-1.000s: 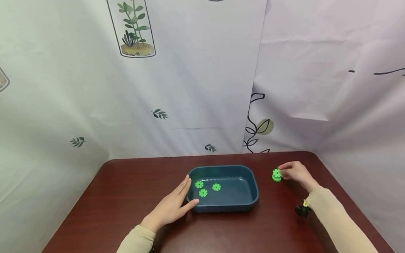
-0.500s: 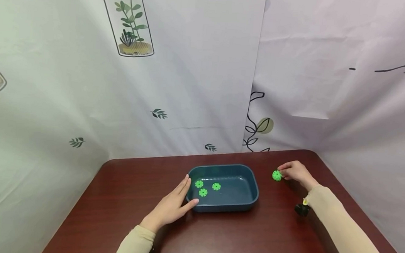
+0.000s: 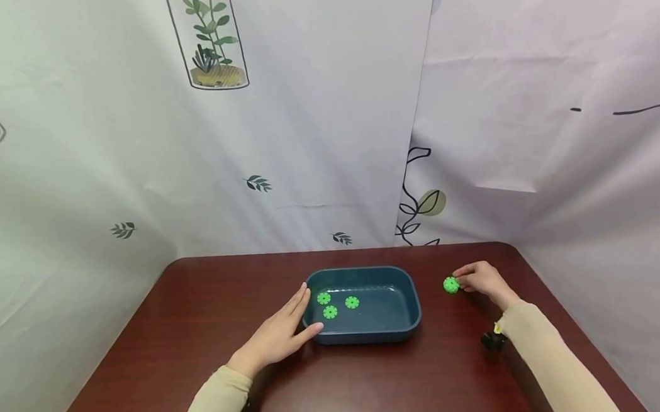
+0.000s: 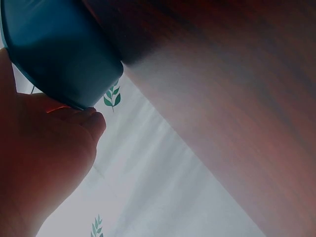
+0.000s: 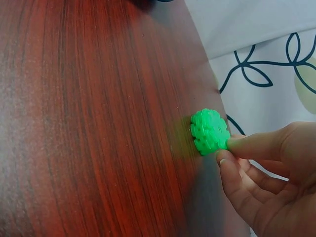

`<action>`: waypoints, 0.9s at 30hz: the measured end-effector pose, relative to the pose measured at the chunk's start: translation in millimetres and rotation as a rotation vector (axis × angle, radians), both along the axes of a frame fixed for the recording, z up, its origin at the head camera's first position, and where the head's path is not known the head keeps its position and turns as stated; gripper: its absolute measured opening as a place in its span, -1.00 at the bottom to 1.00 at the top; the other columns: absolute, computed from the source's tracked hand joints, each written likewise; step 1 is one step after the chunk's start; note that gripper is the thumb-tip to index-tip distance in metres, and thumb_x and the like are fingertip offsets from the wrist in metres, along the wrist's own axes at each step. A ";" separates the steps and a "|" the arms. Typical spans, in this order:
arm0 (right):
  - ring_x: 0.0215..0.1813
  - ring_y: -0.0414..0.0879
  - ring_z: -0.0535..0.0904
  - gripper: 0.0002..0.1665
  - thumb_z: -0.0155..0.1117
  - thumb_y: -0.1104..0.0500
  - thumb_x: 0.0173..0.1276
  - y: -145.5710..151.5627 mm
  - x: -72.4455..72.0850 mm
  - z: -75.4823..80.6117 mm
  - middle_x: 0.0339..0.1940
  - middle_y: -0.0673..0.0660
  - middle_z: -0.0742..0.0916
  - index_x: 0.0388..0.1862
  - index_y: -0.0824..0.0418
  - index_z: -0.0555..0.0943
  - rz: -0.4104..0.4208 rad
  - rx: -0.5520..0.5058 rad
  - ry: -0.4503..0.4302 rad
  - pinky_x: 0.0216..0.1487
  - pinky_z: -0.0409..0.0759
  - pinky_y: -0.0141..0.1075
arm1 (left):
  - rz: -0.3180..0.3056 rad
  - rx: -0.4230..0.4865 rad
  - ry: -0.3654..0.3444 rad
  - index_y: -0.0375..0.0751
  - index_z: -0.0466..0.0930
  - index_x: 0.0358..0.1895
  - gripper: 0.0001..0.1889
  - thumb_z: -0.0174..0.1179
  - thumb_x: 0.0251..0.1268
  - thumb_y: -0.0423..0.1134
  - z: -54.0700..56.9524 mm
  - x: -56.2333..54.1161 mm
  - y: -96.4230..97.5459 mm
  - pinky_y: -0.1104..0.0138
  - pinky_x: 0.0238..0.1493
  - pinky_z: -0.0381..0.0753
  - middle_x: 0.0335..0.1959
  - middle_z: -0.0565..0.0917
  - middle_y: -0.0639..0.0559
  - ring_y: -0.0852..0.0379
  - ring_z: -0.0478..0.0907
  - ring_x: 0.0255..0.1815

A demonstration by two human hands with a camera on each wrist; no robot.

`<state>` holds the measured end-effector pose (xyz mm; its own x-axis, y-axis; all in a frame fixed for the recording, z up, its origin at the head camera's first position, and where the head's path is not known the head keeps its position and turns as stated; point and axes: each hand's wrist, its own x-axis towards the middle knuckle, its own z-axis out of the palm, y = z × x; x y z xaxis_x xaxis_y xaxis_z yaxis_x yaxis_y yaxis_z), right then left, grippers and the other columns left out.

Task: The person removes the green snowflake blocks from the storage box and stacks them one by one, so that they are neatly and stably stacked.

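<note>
In the head view, my left hand [image 3: 276, 336] lies along the left end of a dark blue rectangular dish [image 3: 364, 340], fingers stretched and thumb at the near rim. The left wrist view shows fingertips on the rim of that dish [image 4: 74, 54]. Three flat green notched discs [image 3: 330, 312] rest inside, toward its left. To the right of the dish, my right hand [image 3: 485, 282] pinches a green notched disc on a short stack [image 3: 450, 284]. Up close in the right wrist view, thumb and forefinger hold the edge of the stacked green discs [image 5: 210, 132], which line up as one pile.
A dark red-brown wooden table [image 3: 398, 393] carries everything. Beneath the right sleeve [image 3: 553, 364] shows a small black object [image 3: 492, 341] at the wrist. White cloth [image 3: 311, 135] printed with plants hangs behind and beside the table.
My right hand has lowered the pinched disc onto the green disc below, and the two now sit together in one stack. The left hand and dish keep their places.
</note>
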<state>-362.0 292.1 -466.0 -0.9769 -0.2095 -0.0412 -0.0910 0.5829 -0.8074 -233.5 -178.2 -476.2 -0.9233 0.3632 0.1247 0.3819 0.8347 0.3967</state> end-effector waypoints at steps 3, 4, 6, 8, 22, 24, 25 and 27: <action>-0.24 0.00 0.69 -0.70 0.22 0.35 0.45 -0.7 -0.4 0.6 -0.15 0.35 0.74 -0.01 0.60 0.63 -0.002 0.003 -0.004 -0.18 0.71 -0.18 | 0.001 0.000 0.003 -0.20 0.00 0.62 -0.02 -0.10 0.40 0.46 0.4 -0.1 -0.3 0.04 0.45 0.28 0.66 -0.10 0.02 0.06 -0.01 0.62; -0.24 -0.01 0.69 -0.70 0.22 0.35 0.45 -0.7 -0.5 0.3 -0.15 0.35 0.74 0.00 0.60 0.63 -0.001 0.005 -0.005 -0.18 0.71 -0.18 | 0.000 0.000 0.005 -0.21 0.00 0.62 -0.02 -0.10 0.40 0.45 -0.1 -0.3 -0.3 0.03 0.45 0.28 0.66 -0.10 0.02 0.05 0.00 0.62; -0.23 -0.01 0.69 -0.69 0.21 0.35 0.45 -0.8 -0.4 -0.6 -0.14 0.36 0.74 0.00 0.61 0.62 0.009 0.014 -0.001 -0.18 0.72 -0.18 | -0.002 0.001 0.006 -0.21 0.01 0.62 -0.03 -0.09 0.41 0.44 -0.6 -0.3 -0.4 0.03 0.44 0.29 0.66 -0.09 0.01 0.05 0.00 0.62; -0.22 -0.01 0.68 -0.70 0.21 0.35 0.45 -1.0 0.2 -1.0 -0.13 0.36 0.74 0.01 0.60 0.63 0.007 0.013 -0.004 -0.17 0.71 -0.17 | -0.003 0.000 0.004 -0.21 0.00 0.62 -0.03 -0.09 0.41 0.44 -1.2 -0.2 -0.5 0.03 0.44 0.29 0.66 -0.09 0.01 0.05 0.00 0.62; -0.16 0.12 0.70 -0.64 0.22 0.31 0.46 -6.4 -3.9 20.0 -0.03 0.43 0.71 0.09 0.58 0.60 0.040 0.075 0.054 -0.12 0.72 -0.08 | -0.010 0.007 0.005 -0.22 0.01 0.62 -0.05 -0.04 0.43 0.39 1.3 1.1 -0.7 0.03 0.45 0.28 0.66 -0.08 0.00 0.04 -0.01 0.62; -0.13 0.13 0.70 -0.63 0.24 0.28 0.46 -12.9 -6.1 27.5 -0.03 0.41 0.72 0.10 0.55 0.61 0.053 0.094 0.055 -0.10 0.71 -0.08 | -0.010 0.006 0.005 -0.23 0.02 0.62 -0.05 -0.05 0.42 0.40 2.0 1.7 -0.5 0.03 0.45 0.27 0.66 -0.08 -0.02 0.04 -0.03 0.63; -0.11 0.16 0.70 -0.63 0.24 0.28 0.46 -16.8 -6.9 31.7 -0.02 0.41 0.72 0.11 0.53 0.62 0.062 0.100 0.054 -0.08 0.71 -0.07 | -0.010 0.005 0.003 -0.23 0.02 0.62 -0.04 -0.06 0.42 0.41 2.2 2.1 -0.5 0.03 0.46 0.26 0.66 -0.08 -0.02 0.04 -0.04 0.63; -0.08 0.19 0.68 -0.64 0.23 0.26 0.47 -25.7 -8.5 39.8 -0.02 0.39 0.73 0.10 0.50 0.63 0.080 0.111 0.057 -0.06 0.70 -0.07 | -0.010 0.001 -0.001 -0.23 0.01 0.62 -0.02 -0.09 0.41 0.44 2.3 2.8 -0.8 0.04 0.47 0.24 0.66 -0.08 -0.03 0.05 -0.06 0.63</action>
